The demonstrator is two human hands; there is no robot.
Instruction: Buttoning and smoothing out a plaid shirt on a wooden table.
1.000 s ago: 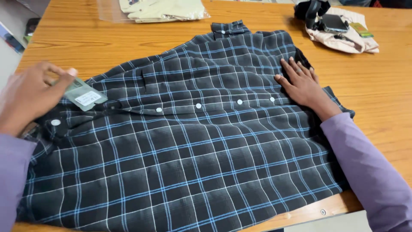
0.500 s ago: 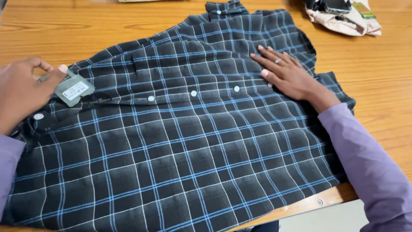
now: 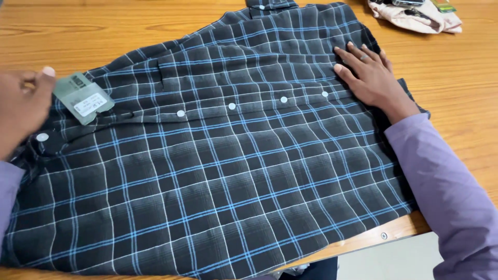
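Left hand [image 3: 18, 111] was at the left edge, thumb and fingers pinched on a grey-green hang tag [image 3: 83, 97] at the collar end of the shirt [image 3: 233, 166]. Right hand [image 3: 374, 79] was open, palm down, fingers spread flat on the cloth at the far right, just past the last button of the row; a ring showed on one finger

Shirt: dark check with blue and white lines, lying buttoned and face up across the wooden table [image 3: 104, 31], collar to the left, hem to the right, near edge hanging a little over the table's front rim. One cuff [image 3: 270, 5] poked out at the far edge

Progress, as I judged it: spread and mostly flat, placket closed, no fold made yet, so smoothing done-ish and all folding left

Counts: 1 shirt, 1 tag, 2 hands, 4 white buttons in the placket row plus 1 at the collar [image 3: 42, 137] and 1 on the cuff. 1 pale bundle of cloth [image 3: 415, 18] at far right, well apart from the shirt, with dark items on it I couldn't make out
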